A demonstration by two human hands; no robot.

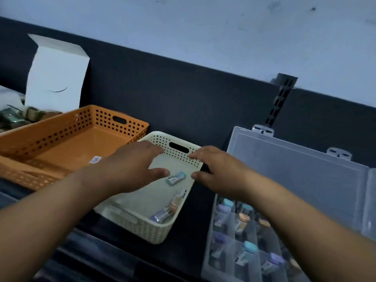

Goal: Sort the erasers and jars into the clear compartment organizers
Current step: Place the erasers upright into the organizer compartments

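Loosely spread, left hand (132,169) and right hand (217,171) hover empty over cream basket (142,226) rims.

We're looking at what reads as a shop's display shelving or stockroom. A dark back panel (183,94) runs below a pale wall (203,27), with a slotted metal upright (281,98) of the bracket-carrying sort. An orange perforated basket (71,127) bears a small printed sticker (95,159). A cream basket (142,226) holds sleeved erasers (176,178), and a clear compartment organizer (223,251) sits stocked with small stationery.
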